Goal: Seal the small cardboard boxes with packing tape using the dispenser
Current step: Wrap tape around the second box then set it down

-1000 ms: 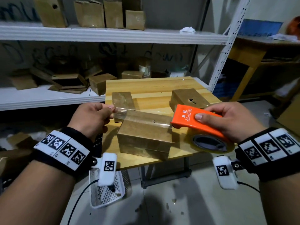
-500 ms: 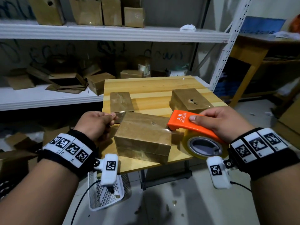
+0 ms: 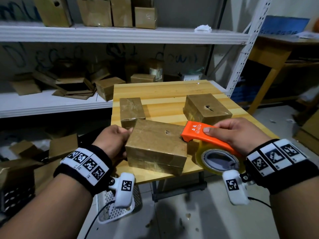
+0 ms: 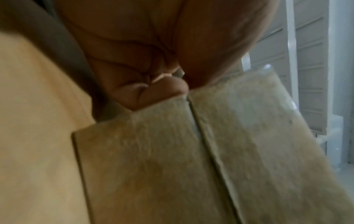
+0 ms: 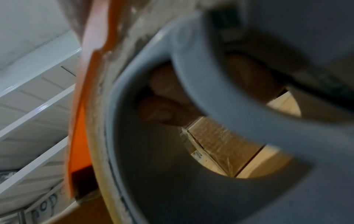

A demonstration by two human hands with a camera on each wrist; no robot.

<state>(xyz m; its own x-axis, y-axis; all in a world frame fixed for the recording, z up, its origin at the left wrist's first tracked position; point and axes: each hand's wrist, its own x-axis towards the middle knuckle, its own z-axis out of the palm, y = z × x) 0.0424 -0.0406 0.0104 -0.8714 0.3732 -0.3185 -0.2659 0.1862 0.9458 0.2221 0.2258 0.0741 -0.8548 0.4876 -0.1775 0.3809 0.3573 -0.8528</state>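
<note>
My left hand (image 3: pixel 112 141) pinches what looks like the tape's free end against the near cardboard box (image 3: pixel 156 146) on the wooden table (image 3: pixel 165 91), anchoring it, while my right hand (image 3: pixel 236 133) grips the orange tape dispenser (image 3: pixel 205 135) at the box's right edge, probably to cut.

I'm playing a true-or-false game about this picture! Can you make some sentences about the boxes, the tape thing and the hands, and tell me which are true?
1. The right hand holds an orange tape dispenser. True.
2. Five boxes sit on the wooden table. False: three do.
3. The dispenser's front end sits at the right edge of the nearest box. True.
4. The left hand lies flat on top of the nearest box. False: it is at the box's left end, fingers curled.
5. The back right box has a hole in its top. True.
</note>
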